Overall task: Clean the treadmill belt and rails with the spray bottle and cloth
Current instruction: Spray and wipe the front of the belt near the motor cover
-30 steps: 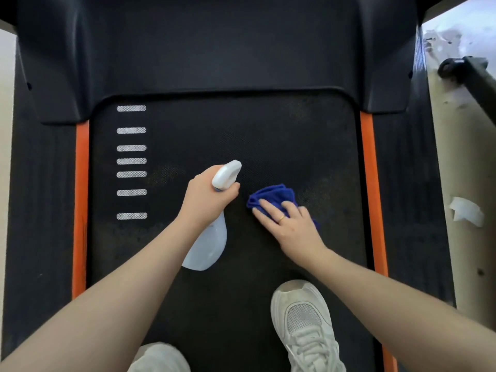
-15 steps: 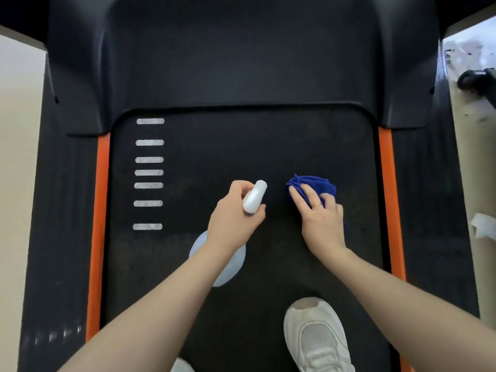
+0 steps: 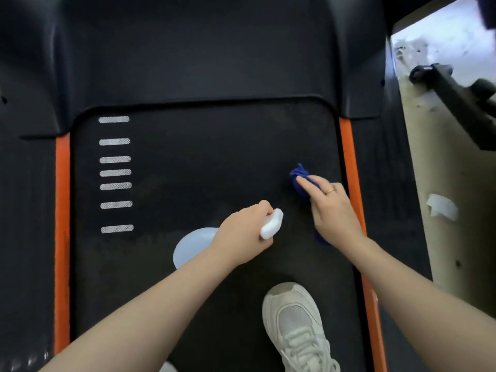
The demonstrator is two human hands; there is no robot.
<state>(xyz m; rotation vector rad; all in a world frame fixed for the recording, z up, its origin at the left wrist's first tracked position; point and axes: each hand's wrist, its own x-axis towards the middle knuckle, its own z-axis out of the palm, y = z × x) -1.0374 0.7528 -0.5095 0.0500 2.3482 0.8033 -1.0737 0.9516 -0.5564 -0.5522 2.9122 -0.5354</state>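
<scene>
Pressing down on a blue cloth point(image 3: 302, 181), the right hand point(image 3: 334, 210) lies at the right of centre in the frame, fingers nearly straight and spread flat over the fabric, a ring point(image 3: 330, 191) on one finger. The cloth bunches out past the fingertips toward the upper left, and a small bit of it shows under the wrist. It rests on the black belt point(image 3: 204, 162), close to the orange strip point(image 3: 349, 167) along the belt's right edge; the hand's outer side nearly reaches that strip. Left of it and a little lower, the left hand point(image 3: 245, 232) is curled round the white head of a spray bottle point(image 3: 272, 224), with the nozzle pointing toward the upper right and the pale round body showing below and left of the wrist. The two hands are near but apart, with bare belt between them. A wide stretch of belt lies open toward the upper middle of the frame, up to the curved edge of the black motor cover point(image 3: 201, 49), and toward the left, where a column of white dashes point(image 3: 115, 173) runs beside the left orange strip point(image 3: 62, 237). A white shoe point(image 3: 295, 326) stands on the belt at the lower middle. Beyond the right strip lies the dark side rail point(image 3: 389, 210), then beige floor point(image 3: 456, 251) with a scrap of white paper point(image 3: 441, 208).
</scene>
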